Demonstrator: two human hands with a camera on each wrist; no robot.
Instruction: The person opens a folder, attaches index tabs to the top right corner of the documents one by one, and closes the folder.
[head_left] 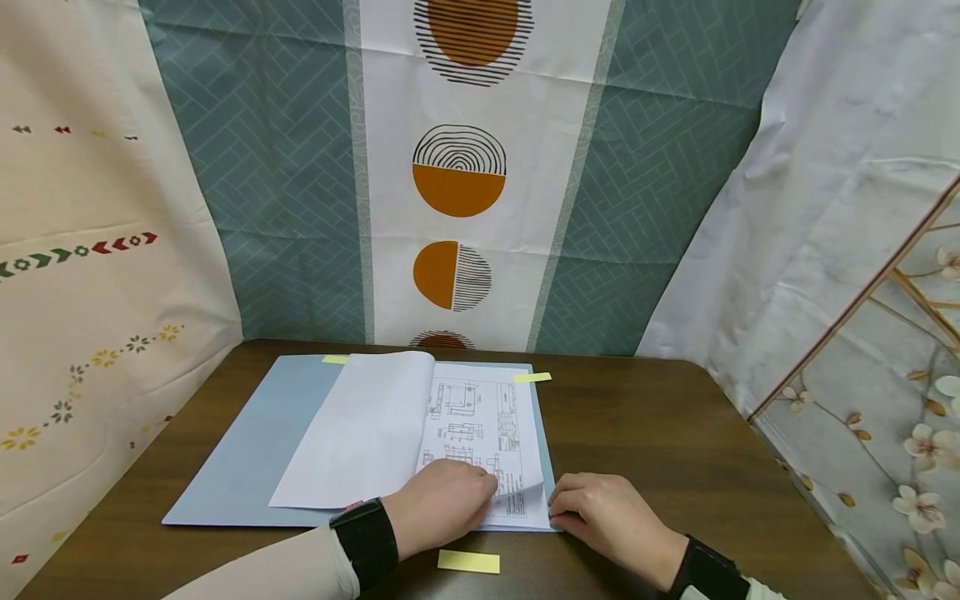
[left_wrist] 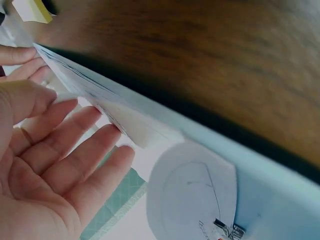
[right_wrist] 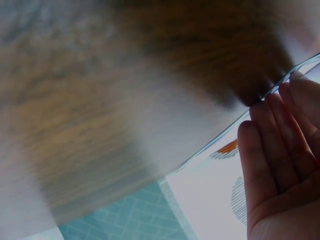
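Note:
A light-blue folder (head_left: 247,467) lies spread on the table with printed sheets of technical drawings (head_left: 468,408) on its right side. One white page (head_left: 367,433) is turned over to the left, blank side up. My left hand (head_left: 442,504) is over the lower part of the drawings, its thumb and index finger pinching a sheet (left_wrist: 67,95) whose lower part is lifted. The other fingers of that hand stay extended, as the left wrist view shows. My right hand (head_left: 603,512) touches the folder's lower right corner with its fingertips (right_wrist: 257,107), fingers nearly straight.
Yellow sticky strips are at the top of the folder (head_left: 335,359), at the drawings' upper right (head_left: 532,377), and on the table before the folder (head_left: 468,562). The brown wooden table (head_left: 637,425) meets a patterned curtain (head_left: 292,208) behind. A metal clasp (left_wrist: 230,229) shows inside the folder.

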